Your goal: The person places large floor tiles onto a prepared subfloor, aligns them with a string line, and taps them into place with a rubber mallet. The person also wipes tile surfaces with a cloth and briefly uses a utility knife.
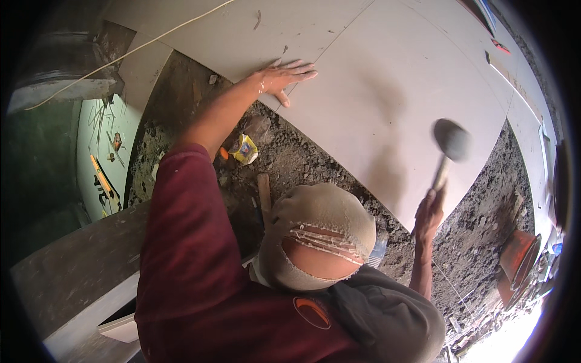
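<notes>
A worker's knee (pixel 324 257), in torn fabric, juts up at 6 o'clock, a maroon sleeve (pixel 187 236) beside it. Near 3 o'clock, the right hand (pixel 428 212) wraps its fingers tightly around the handle of a mallet (pixel 451 141). The mallet hangs above a pale tile (pixel 351 115), its long axis running from 7 to 1 o'clock, blurred head pointing toward 1. A yellow wrapper (pixel 245 150) lies on bare soil (pixel 302 157) at 10 o'clock. At 12, the left hand (pixel 284 77) rests palm-down by a tile joint, gripping nothing, fingers slightly spread toward 3 o'clock, thumb apart. The tile's soil-side edge slants from 10 to 4 o'clock. Farther off, a yellow cord (pixel 134 51) crosses at 10.
</notes>
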Tool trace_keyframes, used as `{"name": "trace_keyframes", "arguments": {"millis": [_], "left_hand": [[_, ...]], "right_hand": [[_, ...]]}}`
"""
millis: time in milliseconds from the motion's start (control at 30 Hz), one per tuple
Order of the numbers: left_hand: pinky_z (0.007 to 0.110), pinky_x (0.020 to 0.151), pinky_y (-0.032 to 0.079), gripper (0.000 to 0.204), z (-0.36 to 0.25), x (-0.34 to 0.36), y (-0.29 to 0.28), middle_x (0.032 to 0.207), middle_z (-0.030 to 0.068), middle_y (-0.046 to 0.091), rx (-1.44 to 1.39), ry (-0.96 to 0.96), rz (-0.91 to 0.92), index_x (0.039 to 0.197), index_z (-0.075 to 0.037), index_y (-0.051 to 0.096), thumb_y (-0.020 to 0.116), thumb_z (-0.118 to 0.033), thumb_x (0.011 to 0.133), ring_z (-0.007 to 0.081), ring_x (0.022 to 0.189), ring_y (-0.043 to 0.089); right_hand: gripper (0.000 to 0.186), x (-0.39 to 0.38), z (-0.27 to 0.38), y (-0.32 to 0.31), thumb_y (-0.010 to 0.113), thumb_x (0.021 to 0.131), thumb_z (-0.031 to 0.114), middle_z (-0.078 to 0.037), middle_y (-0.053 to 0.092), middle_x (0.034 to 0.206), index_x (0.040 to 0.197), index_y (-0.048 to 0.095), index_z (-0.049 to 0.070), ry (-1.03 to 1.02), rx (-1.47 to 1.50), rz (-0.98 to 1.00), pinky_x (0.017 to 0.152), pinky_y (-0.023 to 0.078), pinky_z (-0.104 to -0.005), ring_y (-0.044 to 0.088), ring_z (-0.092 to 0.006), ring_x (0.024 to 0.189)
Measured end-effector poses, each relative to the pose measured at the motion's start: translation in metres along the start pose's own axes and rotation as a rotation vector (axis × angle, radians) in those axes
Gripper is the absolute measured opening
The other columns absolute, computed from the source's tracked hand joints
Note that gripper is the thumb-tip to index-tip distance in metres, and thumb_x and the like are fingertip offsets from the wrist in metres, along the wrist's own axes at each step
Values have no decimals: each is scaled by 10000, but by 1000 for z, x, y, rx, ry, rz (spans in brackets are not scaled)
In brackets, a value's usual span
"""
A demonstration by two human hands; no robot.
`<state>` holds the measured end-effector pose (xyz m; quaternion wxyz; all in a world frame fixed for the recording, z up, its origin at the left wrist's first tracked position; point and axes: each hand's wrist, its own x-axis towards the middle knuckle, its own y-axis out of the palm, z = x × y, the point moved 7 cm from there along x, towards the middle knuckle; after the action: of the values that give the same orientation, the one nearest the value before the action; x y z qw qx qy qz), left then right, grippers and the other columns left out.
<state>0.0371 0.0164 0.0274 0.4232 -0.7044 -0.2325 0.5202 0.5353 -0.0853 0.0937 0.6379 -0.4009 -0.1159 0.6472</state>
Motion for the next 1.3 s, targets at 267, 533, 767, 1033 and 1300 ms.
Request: {"name": "trace_keyframes", "arguments": {"millis": [267,533,767,1033,1300], "left_hand": [[660,1228,131,1402,1,-1,-3,1684,-70,78,4,-5,46,1596,-374,79,943,-257,497,241,1550,82],[657,1201,163,1105,-2,56,-39,1684,-44,119,40,-107,-25,1609,-314,128,761,-583,744,289,1540,149],[670,1181,195,913,8,221,-128,1675,-69,153,-138,-399,-271,1598,-270,217,586,-681,871,492,1479,194],[692,1171,191,880,33,270,-169,1668,-103,165,-28,-441,-234,1598,-293,209,503,-729,893,455,1475,236],[626,1177,239,852,37,279,-164,1668,-31,193,15,-425,-272,1599,-252,216,534,-657,920,428,1464,283]], "right_hand": [[558,21,15,1,397,1069,331,-144,660,792,1565,277,105,-72,-23,-80,513,484,-337,615,-160,614],[594,57,53,0,485,1062,380,8,497,667,1567,319,115,-71,339,75,450,429,-261,466,-61,530],[609,109,143,-72,392,1090,304,16,483,614,1572,189,-8,-410,485,-192,421,415,-250,476,-81,495],[617,190,100,-33,383,1083,389,-113,626,755,1585,229,64,-60,75,-197,528,451,-301,557,-158,578],[560,207,124,-40,422,1082,288,-145,689,897,1582,265,89,-298,279,-164,592,506,-311,600,-137,636]]}}
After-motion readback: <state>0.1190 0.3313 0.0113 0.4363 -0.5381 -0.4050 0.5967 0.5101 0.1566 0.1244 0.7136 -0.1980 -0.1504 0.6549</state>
